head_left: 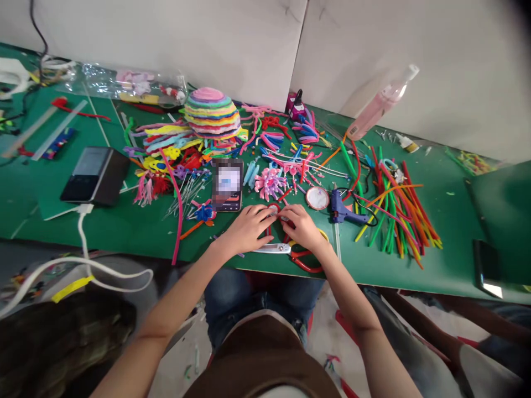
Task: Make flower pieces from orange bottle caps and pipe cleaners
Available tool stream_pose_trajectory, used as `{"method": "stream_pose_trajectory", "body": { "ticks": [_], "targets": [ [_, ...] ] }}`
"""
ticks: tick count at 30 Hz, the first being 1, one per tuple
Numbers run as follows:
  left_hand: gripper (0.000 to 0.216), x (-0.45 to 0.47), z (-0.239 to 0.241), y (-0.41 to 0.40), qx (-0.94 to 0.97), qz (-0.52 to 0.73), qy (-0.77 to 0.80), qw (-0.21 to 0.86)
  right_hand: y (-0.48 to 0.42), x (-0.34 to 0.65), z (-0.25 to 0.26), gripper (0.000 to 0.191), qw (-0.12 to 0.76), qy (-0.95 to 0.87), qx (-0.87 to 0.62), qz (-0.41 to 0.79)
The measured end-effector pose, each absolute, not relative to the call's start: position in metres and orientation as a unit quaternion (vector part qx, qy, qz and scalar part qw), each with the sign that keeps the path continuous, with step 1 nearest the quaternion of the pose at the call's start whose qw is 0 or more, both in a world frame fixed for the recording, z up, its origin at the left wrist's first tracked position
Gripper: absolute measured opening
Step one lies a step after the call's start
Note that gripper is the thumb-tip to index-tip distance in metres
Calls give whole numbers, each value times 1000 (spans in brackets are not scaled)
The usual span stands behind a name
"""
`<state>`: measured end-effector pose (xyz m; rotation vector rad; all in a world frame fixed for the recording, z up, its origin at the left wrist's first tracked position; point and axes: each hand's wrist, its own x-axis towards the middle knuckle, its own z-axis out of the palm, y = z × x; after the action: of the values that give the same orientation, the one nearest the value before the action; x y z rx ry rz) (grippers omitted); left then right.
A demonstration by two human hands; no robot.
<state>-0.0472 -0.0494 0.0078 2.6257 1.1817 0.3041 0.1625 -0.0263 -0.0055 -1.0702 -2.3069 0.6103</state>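
My left hand [250, 225] and my right hand [305, 224] meet at the table's front edge, fingers closed on a bent red pipe cleaner [269, 228]. Small pale, red-rimmed rounds show between the fingertips, partly hidden. Just below the hands lie scissors [271, 249] with silver blades and red and yellow handles [307, 268]. A phone [228, 185] with a lit screen is propped beyond my left hand. Past the fingertips sits a pink and purple pipe-cleaner flower [269, 183]. A round white piece with a red rim [317, 197] rests beyond my right hand.
A blue glue gun [348, 213] and a heap of coloured pipe cleaners [398, 210] lie right. A striped pipe-cleaner dome [212, 113] stands at the back, a pink bottle [381, 105] leans on the wall. A dark box [96, 176] is left; people sit on both sides.
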Motion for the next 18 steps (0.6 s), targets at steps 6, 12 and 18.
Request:
{"method": "stream_pose_trajectory", "body": {
  "ticks": [6,12,18],
  "targets": [
    [50,-49,6,-54,899,90,418,97,-18,163,-14,19,251,-857,-390,225],
    [54,-46,-1,-49,889,99,438,91,-1,169,-16,21,269,-821,-467,186],
    [60,-39,2,-40,886,130,435,98,-8,164,-11,18,328,-784,-475,228]
  ]
}}
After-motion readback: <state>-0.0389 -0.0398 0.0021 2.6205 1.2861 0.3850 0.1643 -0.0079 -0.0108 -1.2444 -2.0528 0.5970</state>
